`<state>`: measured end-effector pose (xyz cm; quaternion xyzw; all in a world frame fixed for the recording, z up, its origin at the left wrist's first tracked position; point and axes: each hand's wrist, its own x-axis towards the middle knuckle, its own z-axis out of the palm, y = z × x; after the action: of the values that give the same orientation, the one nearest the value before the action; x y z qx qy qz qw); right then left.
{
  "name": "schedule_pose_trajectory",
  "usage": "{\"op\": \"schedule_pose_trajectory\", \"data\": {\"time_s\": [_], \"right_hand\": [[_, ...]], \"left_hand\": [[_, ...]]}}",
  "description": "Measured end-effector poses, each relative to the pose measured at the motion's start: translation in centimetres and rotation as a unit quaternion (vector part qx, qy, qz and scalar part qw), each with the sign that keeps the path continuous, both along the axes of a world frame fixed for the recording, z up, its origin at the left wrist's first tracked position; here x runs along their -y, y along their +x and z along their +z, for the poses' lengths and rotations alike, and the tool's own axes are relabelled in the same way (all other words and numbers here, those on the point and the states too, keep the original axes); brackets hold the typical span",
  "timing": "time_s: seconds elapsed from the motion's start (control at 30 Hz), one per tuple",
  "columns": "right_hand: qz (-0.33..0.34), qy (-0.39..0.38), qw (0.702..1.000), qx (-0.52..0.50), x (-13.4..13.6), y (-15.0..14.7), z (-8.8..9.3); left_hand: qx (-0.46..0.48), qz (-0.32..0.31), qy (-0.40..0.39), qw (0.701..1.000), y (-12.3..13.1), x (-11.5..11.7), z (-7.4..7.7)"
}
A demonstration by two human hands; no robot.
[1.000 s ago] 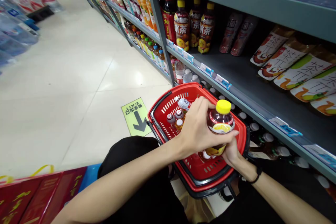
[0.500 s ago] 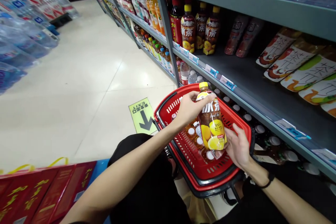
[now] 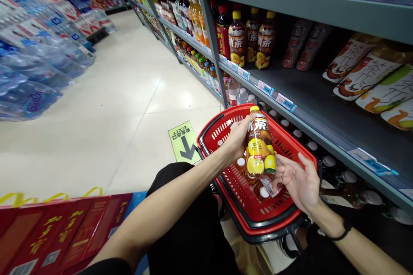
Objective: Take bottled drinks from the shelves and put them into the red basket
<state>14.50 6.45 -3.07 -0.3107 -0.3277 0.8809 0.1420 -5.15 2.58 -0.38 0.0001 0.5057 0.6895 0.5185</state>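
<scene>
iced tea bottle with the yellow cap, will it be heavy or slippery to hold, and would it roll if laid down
The iced tea bottle looks full of dark drink, so probably fairly heavy for its size. Its glossy label may be a bit slippery; the left hand grips near the neck, the right hand is under its base. Its round body would likely roll.

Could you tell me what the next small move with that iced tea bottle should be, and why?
Probably lift the iced tea bottle toward the shelf: the left hand grips its neck above the red basket, the right hand supports its base, and matching bottles stand there.
</scene>
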Motion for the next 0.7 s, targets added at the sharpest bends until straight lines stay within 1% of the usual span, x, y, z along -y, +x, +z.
{"op": "schedule_pose_trajectory", "data": {"time_s": [0.07,0.2,0.3,0.37,0.43,0.57,0.7], "right_hand": [[-0.011,0.006,1.000,0.011,-0.1,0.1,0.1],[-0.030,0.011,0.999,0.037,-0.1,0.2,0.2],[-0.041,0.015,0.996,0.073,0.2,-0.1,0.1],[-0.050,0.010,0.994,0.091,0.3,-0.3,0.0],[-0.059,0.004,0.993,0.098,0.4,-0.5,-0.2],[-0.061,0.007,0.992,0.113,0.4,-0.6,-0.8],[-0.085,-0.003,0.984,0.159,0.9,-0.8,-1.6]], "left_hand": [[0.016,0.000,0.013,1.000,-0.1,0.0,0.1],[0.046,-0.005,0.041,0.998,0.0,0.1,0.8],[-0.013,0.001,0.053,0.999,0.6,0.3,1.3],[-0.062,0.006,0.075,0.995,1.2,0.5,1.4],[-0.087,0.003,0.098,0.991,1.7,0.6,1.5],[-0.097,-0.017,0.115,0.988,2.1,0.7,1.6],[-0.063,-0.050,0.121,0.989,2.1,0.6,1.4]]}}
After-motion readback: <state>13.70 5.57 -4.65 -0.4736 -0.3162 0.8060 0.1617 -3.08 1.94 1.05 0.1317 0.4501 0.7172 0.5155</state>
